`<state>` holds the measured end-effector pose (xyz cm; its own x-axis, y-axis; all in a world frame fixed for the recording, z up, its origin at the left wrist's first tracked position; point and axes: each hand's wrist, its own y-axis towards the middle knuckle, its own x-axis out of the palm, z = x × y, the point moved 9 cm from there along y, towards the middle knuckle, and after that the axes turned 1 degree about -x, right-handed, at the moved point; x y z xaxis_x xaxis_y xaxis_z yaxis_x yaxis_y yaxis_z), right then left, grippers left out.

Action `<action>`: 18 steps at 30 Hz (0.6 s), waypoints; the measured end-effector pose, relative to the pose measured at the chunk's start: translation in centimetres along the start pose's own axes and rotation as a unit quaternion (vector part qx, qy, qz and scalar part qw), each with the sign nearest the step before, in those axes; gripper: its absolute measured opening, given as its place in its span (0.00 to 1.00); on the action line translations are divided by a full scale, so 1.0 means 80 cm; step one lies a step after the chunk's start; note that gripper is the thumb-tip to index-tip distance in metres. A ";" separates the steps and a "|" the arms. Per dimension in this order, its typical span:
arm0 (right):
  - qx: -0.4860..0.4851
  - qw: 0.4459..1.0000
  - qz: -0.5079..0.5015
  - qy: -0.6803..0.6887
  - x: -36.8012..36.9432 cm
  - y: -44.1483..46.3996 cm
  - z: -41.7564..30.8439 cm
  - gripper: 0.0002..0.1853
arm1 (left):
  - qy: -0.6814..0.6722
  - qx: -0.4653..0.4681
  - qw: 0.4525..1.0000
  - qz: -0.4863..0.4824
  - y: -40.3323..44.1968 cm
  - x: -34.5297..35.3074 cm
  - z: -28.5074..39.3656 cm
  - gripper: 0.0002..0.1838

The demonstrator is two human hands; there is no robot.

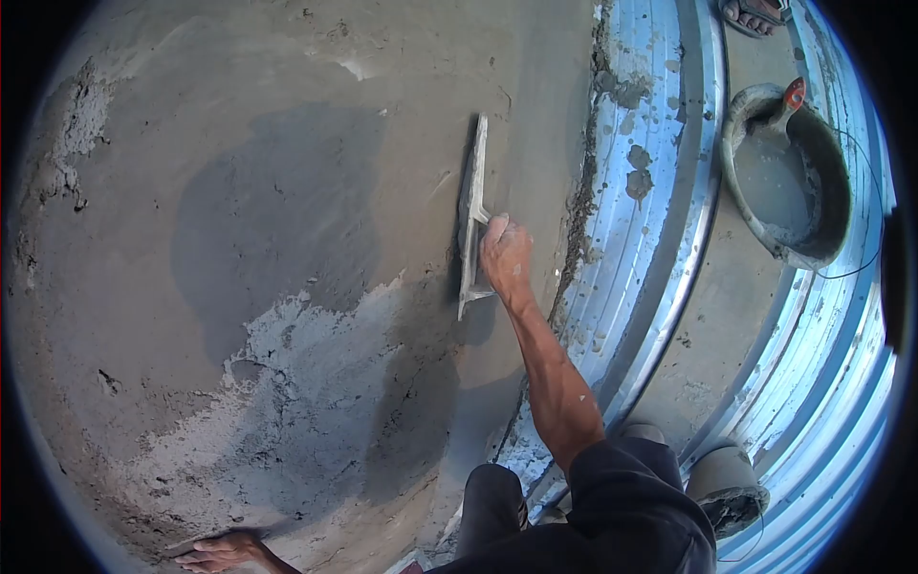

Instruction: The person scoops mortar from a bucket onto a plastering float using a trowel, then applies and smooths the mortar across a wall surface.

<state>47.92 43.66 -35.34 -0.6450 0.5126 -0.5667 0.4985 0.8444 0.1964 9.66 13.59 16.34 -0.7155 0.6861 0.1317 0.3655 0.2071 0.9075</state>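
Observation:
My right hand (506, 251) is wrapped round the handle of a long, mortar-caked trowel (473, 210), whose narrow edge shows as it rests against the smoothed grey plaster surface (430, 77). At the lower left, my left hand (218, 552) lies against the surface with its fingers stretched out and nothing in them. Between the two hands is a rough, paler patch (306, 383) of plaster. Shadows fall across the surface left of the trowel and below it.
A bucket (732, 153) of wet grey mix, with a red-handled tool (794, 96) in it, stands at the upper right. Splattered metal sheeting (636, 124) runs along the right. A smaller container (724, 474) sits at the lower right. Another person's foot (754, 17) shows at the top right.

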 end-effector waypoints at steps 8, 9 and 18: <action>0.202 0.870 -0.023 0.450 -0.009 -0.092 -0.006 0.21 | -0.025 0.012 1.000 0.011 0.005 -0.025 0.035 0.35; 0.268 0.813 -0.028 0.516 0.011 -0.070 0.028 0.21 | -0.026 0.014 0.999 0.012 0.005 -0.029 0.039 0.35; 0.387 0.746 -0.065 0.539 0.049 0.094 0.130 0.20 | -0.037 0.038 0.998 0.021 0.013 -0.046 0.080 0.35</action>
<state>55.19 50.39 -44.42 -0.6000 0.6141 0.5128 0.3074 0.7687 -0.5609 16.49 15.71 14.28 -0.6542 0.7440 0.1361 0.4402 0.2282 0.8684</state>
